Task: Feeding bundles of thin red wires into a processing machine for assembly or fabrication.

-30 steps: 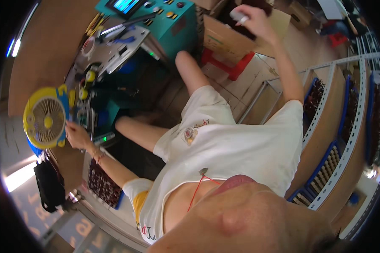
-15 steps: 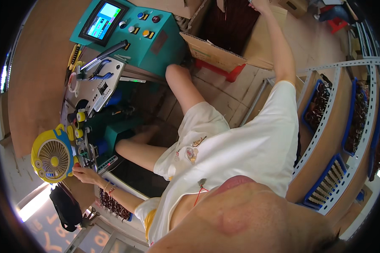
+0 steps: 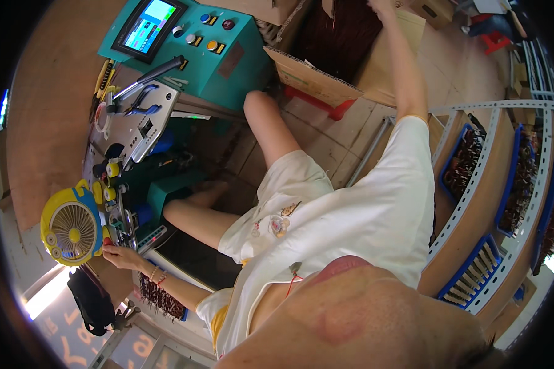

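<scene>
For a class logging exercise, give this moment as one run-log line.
left hand: near yellow-blue fan; right hand: by open carton, partly cropped; teal machine: screen lit

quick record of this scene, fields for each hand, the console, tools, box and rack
left hand: at a small red piece beside the yellow-and-blue fan; grip unclear
right hand: at the picture's top edge, by the box; partly out of frame
console: teal, screen lit, coloured buttons
tools: blue-handled pliers, black-handled tool
box: cardboard, open, red base under it
rack: picture's right, holds blue trays
</scene>
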Motion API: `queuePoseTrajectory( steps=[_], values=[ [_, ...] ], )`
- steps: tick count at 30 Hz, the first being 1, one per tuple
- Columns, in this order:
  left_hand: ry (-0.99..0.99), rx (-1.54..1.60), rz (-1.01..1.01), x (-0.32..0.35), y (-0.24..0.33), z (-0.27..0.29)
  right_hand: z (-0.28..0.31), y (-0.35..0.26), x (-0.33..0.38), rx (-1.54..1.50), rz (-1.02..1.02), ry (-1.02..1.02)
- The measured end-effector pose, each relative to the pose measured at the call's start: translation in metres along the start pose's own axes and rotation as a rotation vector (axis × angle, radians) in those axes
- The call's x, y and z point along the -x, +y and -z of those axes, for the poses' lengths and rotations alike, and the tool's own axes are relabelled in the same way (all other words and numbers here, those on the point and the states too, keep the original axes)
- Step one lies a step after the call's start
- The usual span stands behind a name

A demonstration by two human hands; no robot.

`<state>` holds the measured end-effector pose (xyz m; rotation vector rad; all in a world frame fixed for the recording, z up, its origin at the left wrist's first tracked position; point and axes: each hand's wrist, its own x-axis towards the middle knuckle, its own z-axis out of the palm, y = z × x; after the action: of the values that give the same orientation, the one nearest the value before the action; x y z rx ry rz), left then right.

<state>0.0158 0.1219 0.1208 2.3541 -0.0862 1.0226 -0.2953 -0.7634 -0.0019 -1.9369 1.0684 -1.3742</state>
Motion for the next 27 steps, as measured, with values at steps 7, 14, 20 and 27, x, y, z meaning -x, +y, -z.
queuePoseTrajectory(
  steps=[7,14,20,27],
  values=[
    [-0.001,-0.008,-0.046,0.003,-0.005,0.003,0.053,-0.043,-0.016,-0.208,-0.283,-0.101],
    [0.007,0.016,-0.05,0.006,-0.001,0.0,0.043,-0.031,0.005,-0.384,-0.467,-0.5],
    [-0.073,0.02,-0.064,0.008,-0.004,0.009,0.0,-0.008,0.029,-0.402,-0.516,-0.287],
    [-0.052,-0.01,-0.083,0.009,-0.004,0.009,-0.015,-0.007,0.016,-0.074,-0.628,-0.378]
  ],
)
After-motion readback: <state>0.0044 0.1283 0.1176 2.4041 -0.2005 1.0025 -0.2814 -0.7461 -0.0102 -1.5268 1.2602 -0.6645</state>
